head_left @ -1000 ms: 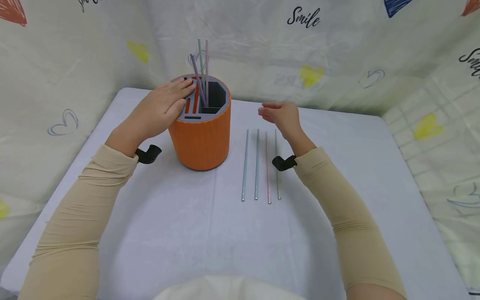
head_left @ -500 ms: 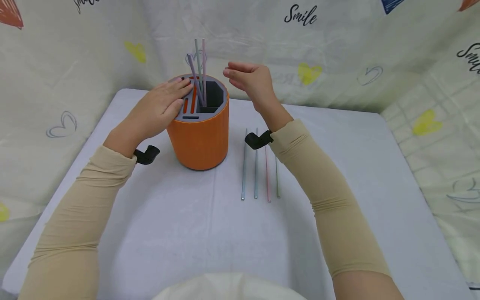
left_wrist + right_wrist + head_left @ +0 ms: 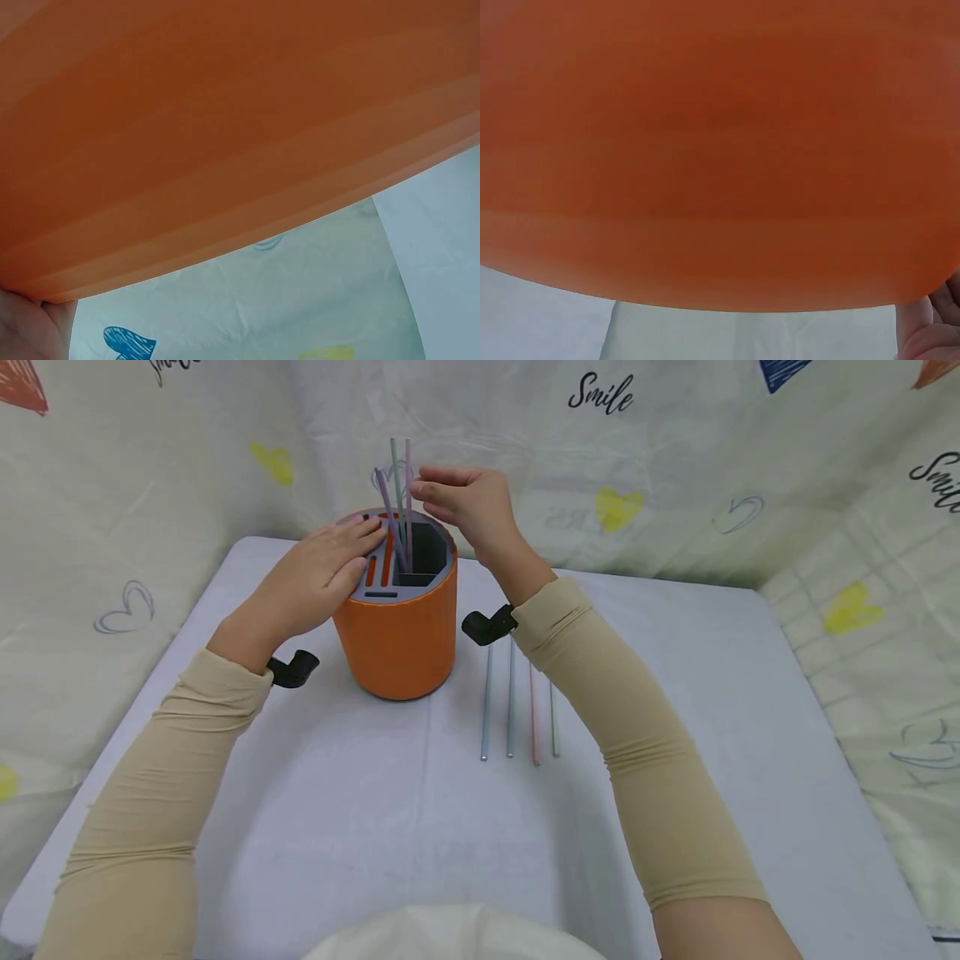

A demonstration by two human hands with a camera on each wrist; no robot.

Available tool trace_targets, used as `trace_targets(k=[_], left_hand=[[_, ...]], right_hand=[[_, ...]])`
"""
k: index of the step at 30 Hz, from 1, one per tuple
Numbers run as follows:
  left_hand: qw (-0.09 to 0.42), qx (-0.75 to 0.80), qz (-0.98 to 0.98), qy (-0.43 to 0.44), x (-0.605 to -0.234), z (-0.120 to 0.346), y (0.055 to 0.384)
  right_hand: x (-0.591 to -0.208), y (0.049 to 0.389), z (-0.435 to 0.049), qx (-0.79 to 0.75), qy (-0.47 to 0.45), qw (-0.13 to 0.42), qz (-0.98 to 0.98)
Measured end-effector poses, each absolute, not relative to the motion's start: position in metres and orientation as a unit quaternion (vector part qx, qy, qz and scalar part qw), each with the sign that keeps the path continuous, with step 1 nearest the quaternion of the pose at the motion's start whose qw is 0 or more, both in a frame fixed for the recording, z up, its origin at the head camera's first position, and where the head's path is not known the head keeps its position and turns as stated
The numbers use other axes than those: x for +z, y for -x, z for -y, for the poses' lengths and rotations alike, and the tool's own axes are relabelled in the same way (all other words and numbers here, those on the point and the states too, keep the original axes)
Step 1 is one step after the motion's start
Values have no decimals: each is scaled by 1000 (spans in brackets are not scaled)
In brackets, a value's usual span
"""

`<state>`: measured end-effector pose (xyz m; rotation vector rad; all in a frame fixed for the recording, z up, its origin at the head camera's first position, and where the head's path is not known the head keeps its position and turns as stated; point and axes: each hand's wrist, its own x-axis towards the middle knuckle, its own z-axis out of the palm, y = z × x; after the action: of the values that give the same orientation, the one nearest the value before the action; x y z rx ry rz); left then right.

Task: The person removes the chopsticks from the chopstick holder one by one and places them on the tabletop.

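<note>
An orange round knife holder (image 3: 397,647) with a grey slotted top stands toward the back of the table. My left hand (image 3: 315,572) rests flat across the left part of that top, fingers extended. Three thin sticks rise from the holder's open compartment: a purple stick (image 3: 387,502), a green stick (image 3: 396,468) and a pink stick (image 3: 408,522). My right hand (image 3: 476,506) is beside them, thumb and fingertips right at the pink stick, fingers fairly straight. Both wrist views are mostly filled by the holder's orange wall (image 3: 225,135), with a bit of hand at one corner.
Several thin sticks lie side by side right of the holder, among them a blue stick (image 3: 486,710) and a pink one (image 3: 535,718); the right forearm overlaps their far ends. The white table (image 3: 337,827) is backed by a printed cloth (image 3: 510,435).
My right hand has moved left and up from over the loose sticks to the upright sticks in the holder. My left hand has stayed on the holder's top.
</note>
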<state>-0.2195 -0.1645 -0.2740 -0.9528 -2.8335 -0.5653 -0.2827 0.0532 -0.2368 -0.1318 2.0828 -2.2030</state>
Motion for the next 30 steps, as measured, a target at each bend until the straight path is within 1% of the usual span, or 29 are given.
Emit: trace_targets(k=[6,15,20,26,30], left_hand=[[52,-188,928,317,-274,165,220],[57,-193,926,319,-274,166,221],[55,-190,926,321,-274,165,222],[56,-192,927,319,-275,166,220],[60,-192,925,323,-276,166,220]], right_hand=[[-233,284,-45,-717,43,64,-693],[-226,281,-41,-710,31,50,-702],[-212,275,-48,-715,55,10,-697],[-182,261,-58,-730,104,-45,-674],[-164,249,-65,-746,118,-77,-651]])
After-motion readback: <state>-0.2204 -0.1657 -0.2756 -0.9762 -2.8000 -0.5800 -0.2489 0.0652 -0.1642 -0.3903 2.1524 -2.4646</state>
